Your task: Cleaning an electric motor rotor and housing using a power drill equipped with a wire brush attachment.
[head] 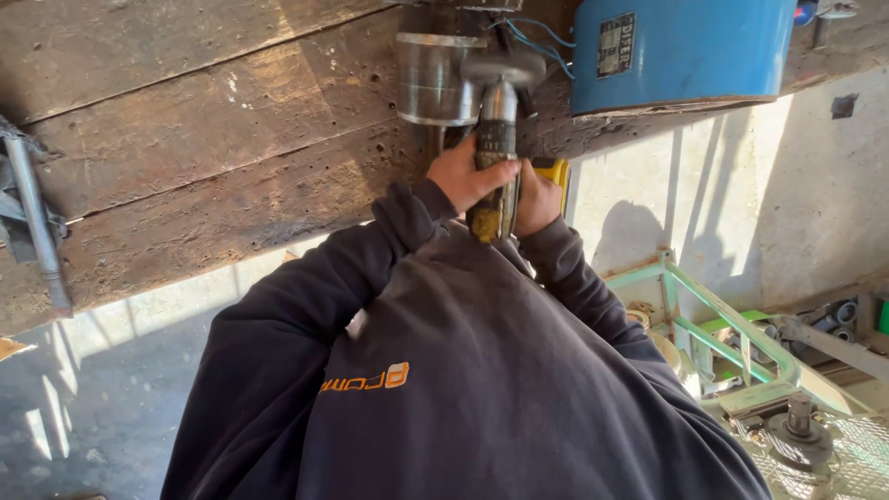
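- Head view: hands are both up on a power tool. The left hand (470,174) wraps its fingers tight around the angle grinder (496,157), a grey and yellow tool that stands upright against the wooden workbench (213,157).
- The right hand (537,196) grips the yellow back end of the same tool, fingers curled shut on it.
- The round grinder head (505,69) sits just beside a shiny metal cylinder (433,79) on the bench, touching it or very near; I cannot tell which.
- A blue machine box (681,51) stands to the right, with thin blue wires (542,37) by it.
- Work looks like it is under way, not finished: the tool is held at the metal part. No sparks or cut marks show, so how much is done is hard to say.
- A pale green metal frame (722,324) stands low on the right.
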